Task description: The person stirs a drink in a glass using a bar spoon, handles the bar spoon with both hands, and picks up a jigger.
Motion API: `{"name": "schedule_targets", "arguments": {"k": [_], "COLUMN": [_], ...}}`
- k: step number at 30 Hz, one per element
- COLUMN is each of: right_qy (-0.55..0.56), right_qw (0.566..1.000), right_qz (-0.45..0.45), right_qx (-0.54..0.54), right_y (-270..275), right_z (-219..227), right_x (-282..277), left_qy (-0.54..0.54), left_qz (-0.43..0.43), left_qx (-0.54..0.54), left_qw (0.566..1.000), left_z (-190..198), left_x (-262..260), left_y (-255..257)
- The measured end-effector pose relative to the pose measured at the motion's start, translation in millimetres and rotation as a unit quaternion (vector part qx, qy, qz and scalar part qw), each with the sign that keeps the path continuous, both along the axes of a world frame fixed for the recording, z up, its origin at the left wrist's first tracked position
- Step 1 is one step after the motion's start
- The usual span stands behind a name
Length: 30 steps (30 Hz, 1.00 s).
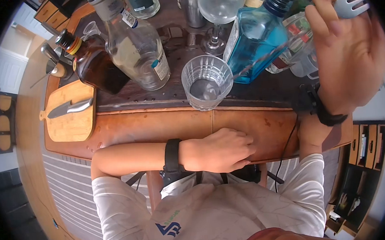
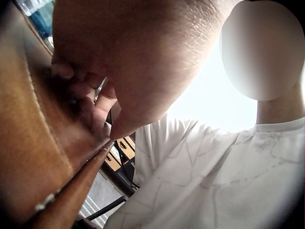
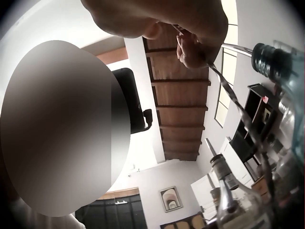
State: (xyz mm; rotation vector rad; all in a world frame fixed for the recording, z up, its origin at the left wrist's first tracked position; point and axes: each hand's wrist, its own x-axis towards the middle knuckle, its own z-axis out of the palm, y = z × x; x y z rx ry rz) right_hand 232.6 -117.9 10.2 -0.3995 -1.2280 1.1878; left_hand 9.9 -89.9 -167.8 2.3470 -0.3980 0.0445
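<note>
My right hand (image 1: 349, 60) is raised at the right and holds a twisted-stem bar spoon (image 1: 352, 4) by its upper part, the fork-shaped end standing out beyond the fingers. Its twisted stem (image 3: 240, 112) slants down, and in the head view it runs in front of the blue bottle (image 1: 258, 39) to the right side of the tumbler (image 1: 208, 85). That tumbler is clear cut glass and stands near the front of the dark tabletop. On the brown padded edge (image 1: 263, 115) rests my left hand (image 1: 219, 151), palm down, fingers loosely bent and holding nothing.
Left of the tumbler stand a clear bottle (image 1: 139, 57) and a dark brown bottle (image 1: 97, 66). A knife (image 1: 71, 108) lies on a wooden cutting board (image 1: 75, 130) at the left. Behind are a stemmed glass (image 1: 217, 29) and a metal shaker (image 1: 190, 8).
</note>
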Motion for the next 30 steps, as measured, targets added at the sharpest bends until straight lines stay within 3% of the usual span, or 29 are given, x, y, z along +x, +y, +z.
{"name": "schedule_targets", "arguments": {"k": [13,22,30], "right_qy": [-0.016,-0.029,0.046], "right_qw": [0.996,0.988,0.996], "right_qz": [-0.055,-0.087,-0.058], "right_qx": [0.075,0.125,0.057], "right_y": [7.2,3.4,-4.5], "right_z": [-15.0,-24.1,-17.6], "right_x": [-38.7,-18.7,-5.6], "left_qy": [0.004,-0.007,-0.003], "left_qz": [-0.001,0.003,0.003], "left_qx": [0.004,0.008,0.014], "left_qw": [1.0,1.0,1.0], "left_z": [-0.4,-2.8,-3.2], "left_x": [-1.1,-1.6,-1.7], "left_y": [0.1,0.0,-1.0]}}
